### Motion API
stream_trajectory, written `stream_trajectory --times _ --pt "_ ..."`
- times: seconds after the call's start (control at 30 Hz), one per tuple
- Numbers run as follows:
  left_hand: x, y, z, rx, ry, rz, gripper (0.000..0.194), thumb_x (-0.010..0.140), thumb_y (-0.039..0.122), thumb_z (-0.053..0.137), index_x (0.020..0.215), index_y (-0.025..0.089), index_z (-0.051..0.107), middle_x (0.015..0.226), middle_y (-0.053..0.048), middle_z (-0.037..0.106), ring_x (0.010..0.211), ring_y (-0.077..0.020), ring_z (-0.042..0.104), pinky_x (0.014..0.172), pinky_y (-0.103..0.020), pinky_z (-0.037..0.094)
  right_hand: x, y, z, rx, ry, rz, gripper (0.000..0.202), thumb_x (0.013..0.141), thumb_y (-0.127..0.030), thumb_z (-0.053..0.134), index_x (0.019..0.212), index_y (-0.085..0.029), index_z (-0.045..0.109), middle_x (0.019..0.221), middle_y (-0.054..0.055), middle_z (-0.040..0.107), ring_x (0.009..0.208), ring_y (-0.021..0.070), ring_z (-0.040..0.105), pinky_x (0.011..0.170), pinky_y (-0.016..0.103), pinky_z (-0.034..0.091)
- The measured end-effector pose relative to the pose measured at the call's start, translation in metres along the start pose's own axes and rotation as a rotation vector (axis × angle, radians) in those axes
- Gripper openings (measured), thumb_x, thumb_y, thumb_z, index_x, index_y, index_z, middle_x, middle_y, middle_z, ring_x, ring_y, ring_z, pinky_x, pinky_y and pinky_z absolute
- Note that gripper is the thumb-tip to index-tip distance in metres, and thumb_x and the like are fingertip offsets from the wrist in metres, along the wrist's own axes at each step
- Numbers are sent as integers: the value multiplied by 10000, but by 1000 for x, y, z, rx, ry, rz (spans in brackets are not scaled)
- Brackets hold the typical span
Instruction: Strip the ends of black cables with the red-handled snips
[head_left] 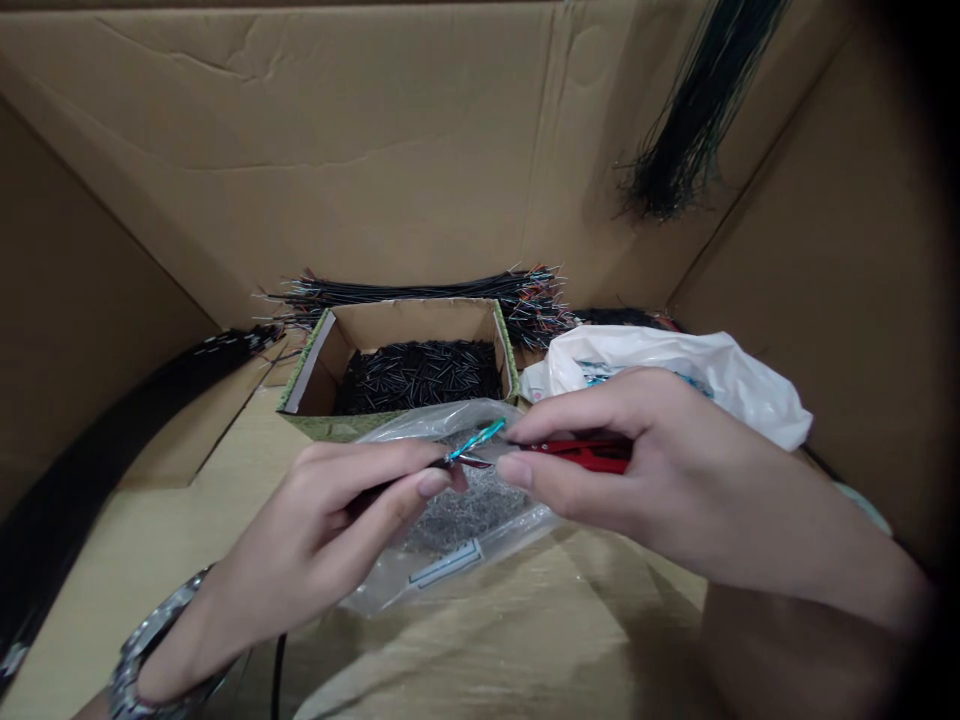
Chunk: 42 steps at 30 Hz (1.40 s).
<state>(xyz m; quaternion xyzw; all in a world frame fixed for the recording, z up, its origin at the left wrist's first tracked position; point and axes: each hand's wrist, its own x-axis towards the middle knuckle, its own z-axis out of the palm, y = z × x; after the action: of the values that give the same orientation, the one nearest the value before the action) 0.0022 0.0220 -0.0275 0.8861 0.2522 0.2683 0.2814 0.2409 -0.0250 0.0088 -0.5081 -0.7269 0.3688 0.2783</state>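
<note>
My left hand (360,510) is closed in a pinch around a black cable (366,497). From its stripped end a shiny teal strip (480,438) sticks out to the upper right, with a thin dark red wire (474,462) beside it. Facing it from the right, my right hand (615,450) is closed on red-handled snips (581,455); its thumb and forefinger cover most of the tip. The fingertips of both hands are a short gap apart. Beneath them lies a clear plastic bag (450,580) of small silvery metal pieces (469,510), partly hidden by my hands.
Behind the hands stands an open cardboard box (412,318) of short black tubes (420,375). A white plastic bag (750,390) sits to its right. Black cables lie in a bundle (405,290) behind and a thick bundle (112,440) at left. Dark wires (690,140) hang upper right. Cardboard walls (337,130) enclose the table.
</note>
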Motion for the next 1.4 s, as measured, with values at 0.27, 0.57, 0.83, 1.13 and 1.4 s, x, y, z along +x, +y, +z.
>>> stream_trajectory --times 0.27,0.57,0.83,1.13,1.4 --pt "2 -1 -1 -13 -34 -29 259 1024 191 502 776 199 580 597 67 488 503 -84 449 490 -205 342 2 1 3 -22 29 36 292 933 -365 613 690 -206 640 595 -47 416 535 101 358 421 248 251" --pt "0 -8 -3 -226 -77 -207 319 1070 298 406 908 191 659 580 63 495 516 -100 456 507 -204 367 1 11 -20 -84 1 -61 265 964 -395 596 794 -214 689 673 -31 533 610 124 455 517 256 330" --pt "2 0 0 -367 -129 -174 323 1072 272 392 924 186 666 593 57 495 525 -96 436 522 -191 370 14 11 -8 292 -10 -181 226 912 -363 707 1092 -227 691 872 -11 684 738 129 585 610 231 432" --pt "-1 -4 1 -375 -139 -149 286 1069 270 420 937 224 670 587 69 497 526 -82 452 535 -167 388 26 13 12 531 -125 -231 22 908 -187 711 915 -170 699 762 -46 706 648 57 562 582 159 420" --pt "2 -5 5 -259 38 -98 153 1011 241 558 911 245 674 627 69 539 530 -81 472 489 -163 388 26 15 11 452 -68 -214 25 899 -190 710 912 -171 701 740 -56 649 630 46 504 547 137 397"
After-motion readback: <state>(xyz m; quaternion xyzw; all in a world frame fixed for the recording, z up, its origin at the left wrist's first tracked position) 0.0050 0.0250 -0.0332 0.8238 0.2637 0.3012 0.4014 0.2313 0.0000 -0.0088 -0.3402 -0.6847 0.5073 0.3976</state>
